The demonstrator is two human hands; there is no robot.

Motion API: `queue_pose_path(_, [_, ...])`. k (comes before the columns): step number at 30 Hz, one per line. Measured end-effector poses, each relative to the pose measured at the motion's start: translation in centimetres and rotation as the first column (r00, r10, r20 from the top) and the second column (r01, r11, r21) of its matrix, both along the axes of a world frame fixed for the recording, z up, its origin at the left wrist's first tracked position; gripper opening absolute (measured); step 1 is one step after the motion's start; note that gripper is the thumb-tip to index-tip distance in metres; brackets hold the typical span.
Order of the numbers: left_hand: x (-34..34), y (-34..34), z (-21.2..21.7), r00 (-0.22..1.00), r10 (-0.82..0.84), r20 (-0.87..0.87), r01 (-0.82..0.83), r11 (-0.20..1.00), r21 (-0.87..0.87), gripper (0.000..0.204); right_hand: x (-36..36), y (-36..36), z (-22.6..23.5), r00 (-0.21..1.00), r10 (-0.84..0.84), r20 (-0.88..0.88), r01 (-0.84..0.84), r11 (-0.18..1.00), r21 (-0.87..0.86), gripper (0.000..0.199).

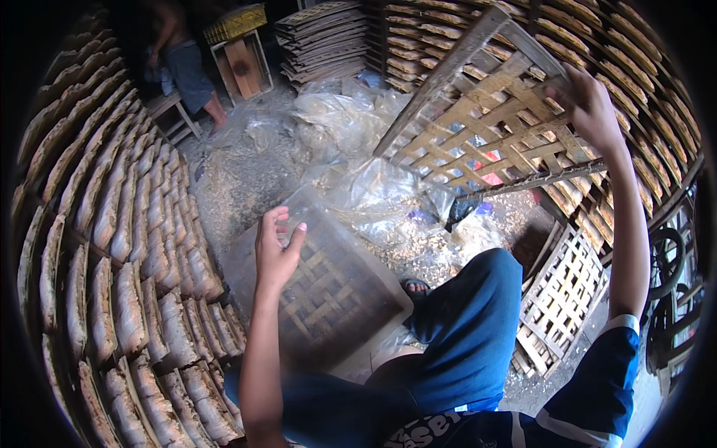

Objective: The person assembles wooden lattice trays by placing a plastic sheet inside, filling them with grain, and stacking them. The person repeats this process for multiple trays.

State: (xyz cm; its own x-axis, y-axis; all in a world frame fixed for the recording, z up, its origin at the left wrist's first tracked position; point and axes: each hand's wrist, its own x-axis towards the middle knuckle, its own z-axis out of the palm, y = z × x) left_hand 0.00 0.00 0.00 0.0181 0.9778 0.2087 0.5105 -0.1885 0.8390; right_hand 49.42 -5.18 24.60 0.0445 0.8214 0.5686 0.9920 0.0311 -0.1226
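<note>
My right hand (594, 116), raised at the upper right, is closed on the top corner of a woven bamboo tray (489, 112) with a wooden frame. The tray hangs tilted, and gaps show between its slats. My left hand (278, 246) is empty, its thumb apart from slightly curled fingers. Just beneath it is a second woven tray (328, 291), smeared by motion, in front of my left leg. Whether the left hand touches that tray, I cannot tell.
Racks of slats with pale, rough material (134, 299) curve along the left; similar racks (627, 60) line the right. Crumpled plastic sheeting (336, 119) and shavings cover the floor. Woven trays (564, 287) lean beside my knee. Another person (187, 67) stands near a stack of trays (323, 41).
</note>
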Motion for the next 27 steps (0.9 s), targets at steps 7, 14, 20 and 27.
queue_pose_path(7, [0.6,-0.5,0.9,0.999,0.021,0.047,-0.031,0.974,0.222,0.055,-8.9,2.4,2.8,0.957,0.149,0.249,-0.179,0.979,0.100,0.068])
queue_pose_path(14, [0.6,-0.3,1.7,0.999,0.007,0.031,-0.017,0.936,0.353,0.059,-12.1,3.1,5.4,0.916,0.172,0.362,-0.195,0.980,0.026,0.066])
queue_pose_path(20, [1.1,0.3,0.4,0.996,-0.065,0.062,0.036,0.920,0.390,0.061,-13.2,1.5,5.9,0.919,0.347,0.188,-0.340,0.938,-0.069,0.062])
queue_pose_path(27, [3.2,0.1,-0.4,0.984,-0.167,-0.055,0.175,0.888,0.426,0.047,-11.5,3.0,4.6,0.838,0.432,0.332,-0.475,0.878,0.058,0.060])
